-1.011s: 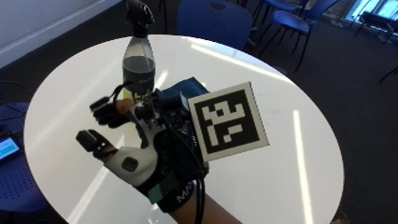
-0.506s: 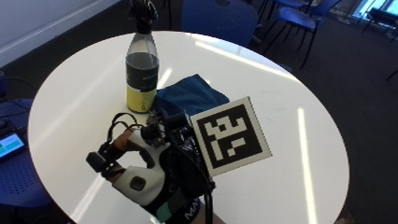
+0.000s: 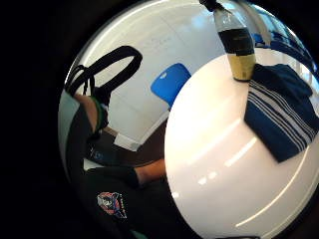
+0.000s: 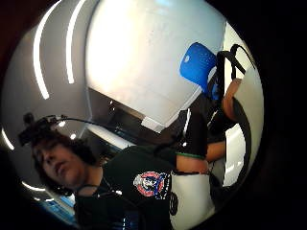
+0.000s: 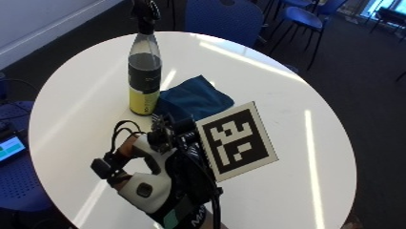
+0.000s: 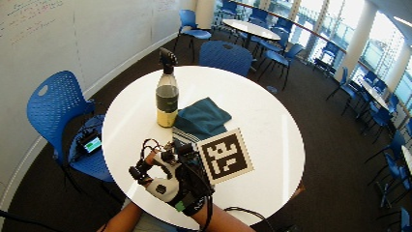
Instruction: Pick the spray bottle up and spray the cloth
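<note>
Though plain from outside, cloth (image 3: pixel 281 115) stripes beside spray bottle (image 3: pixel 236 44), palm-view only.

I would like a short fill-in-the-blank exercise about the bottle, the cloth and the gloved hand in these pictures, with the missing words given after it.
1. The spray bottle stands upright on the round ____ table.
2. The folded cloth beside the bottle is dark ____.
3. The gloved right hand holds ____; it hovers apart from the bottle.

Missing words: white; blue; nothing
</note>
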A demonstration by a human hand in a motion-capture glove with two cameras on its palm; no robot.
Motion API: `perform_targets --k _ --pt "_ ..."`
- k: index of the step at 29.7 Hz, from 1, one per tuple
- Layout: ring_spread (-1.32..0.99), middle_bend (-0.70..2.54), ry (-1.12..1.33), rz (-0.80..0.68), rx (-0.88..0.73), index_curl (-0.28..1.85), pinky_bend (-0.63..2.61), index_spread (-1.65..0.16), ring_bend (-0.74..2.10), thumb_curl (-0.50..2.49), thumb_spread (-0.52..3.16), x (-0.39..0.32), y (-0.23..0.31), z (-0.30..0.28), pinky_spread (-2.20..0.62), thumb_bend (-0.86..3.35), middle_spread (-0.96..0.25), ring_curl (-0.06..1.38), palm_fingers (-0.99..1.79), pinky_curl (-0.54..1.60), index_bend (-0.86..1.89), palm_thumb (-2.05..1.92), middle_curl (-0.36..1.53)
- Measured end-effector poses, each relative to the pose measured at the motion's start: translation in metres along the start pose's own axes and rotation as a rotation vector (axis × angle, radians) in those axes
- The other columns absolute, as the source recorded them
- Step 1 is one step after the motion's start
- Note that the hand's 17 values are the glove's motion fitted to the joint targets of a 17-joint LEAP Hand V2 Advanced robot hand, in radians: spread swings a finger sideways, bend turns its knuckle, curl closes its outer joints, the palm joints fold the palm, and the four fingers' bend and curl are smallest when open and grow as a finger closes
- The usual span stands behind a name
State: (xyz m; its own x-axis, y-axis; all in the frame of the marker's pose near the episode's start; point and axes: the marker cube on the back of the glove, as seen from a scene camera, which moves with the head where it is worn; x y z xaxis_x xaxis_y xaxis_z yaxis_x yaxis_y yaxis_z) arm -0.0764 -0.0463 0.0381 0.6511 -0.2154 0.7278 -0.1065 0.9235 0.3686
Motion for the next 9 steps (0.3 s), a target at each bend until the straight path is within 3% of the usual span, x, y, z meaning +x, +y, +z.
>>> perform_targets --k 9 --pt "-0.2 0.47 -0.002 0.007 0.002 0.49 0.27 -0.26 0.55 0.65 0.69 0.0023 0.0022 -0.0061 -0.18 -0.03 -0.16 0.44 1.31 0.4 0.33 0.82 0.5"
